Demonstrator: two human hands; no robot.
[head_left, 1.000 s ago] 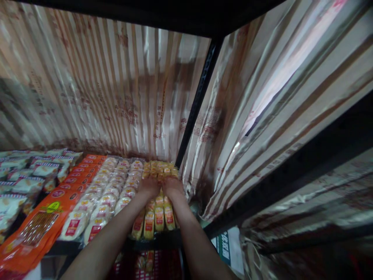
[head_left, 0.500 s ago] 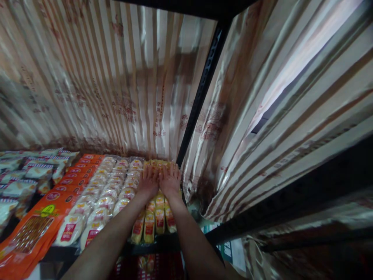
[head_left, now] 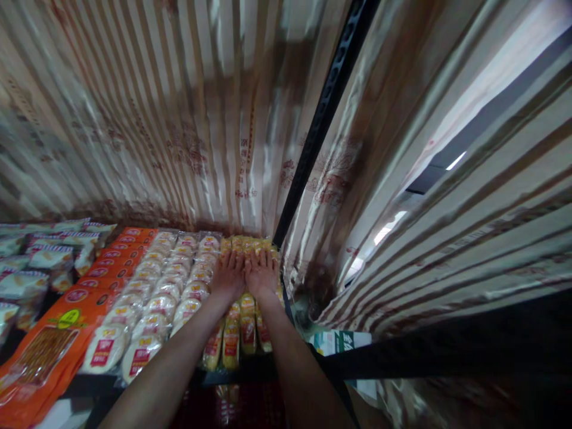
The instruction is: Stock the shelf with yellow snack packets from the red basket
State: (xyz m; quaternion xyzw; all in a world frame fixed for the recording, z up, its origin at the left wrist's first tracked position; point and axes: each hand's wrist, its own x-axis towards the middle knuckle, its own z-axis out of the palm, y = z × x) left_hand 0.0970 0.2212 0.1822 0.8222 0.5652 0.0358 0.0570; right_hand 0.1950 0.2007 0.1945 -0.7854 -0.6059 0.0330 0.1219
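Observation:
My left hand (head_left: 229, 275) and my right hand (head_left: 261, 274) lie side by side, palms down and fingers stretched forward, on a row of yellow snack packets (head_left: 243, 325) at the right end of a shelf. Both hands press flat on the packets toward the back of the row. Nothing is gripped in either hand. Just left of the yellow row lie rows of white and red packets (head_left: 154, 307).
Orange packets (head_left: 53, 339) and white packets with striped edges (head_left: 31, 268) fill the shelf further left. A striped shiny curtain (head_left: 179, 119) hangs behind and to the right. A black shelf upright (head_left: 319, 131) rises beside my right hand. A white and green carton (head_left: 342, 342) sits lower right.
My hands slid further back along the yellow row and their fingers flattened out. The view tilted upward a little.

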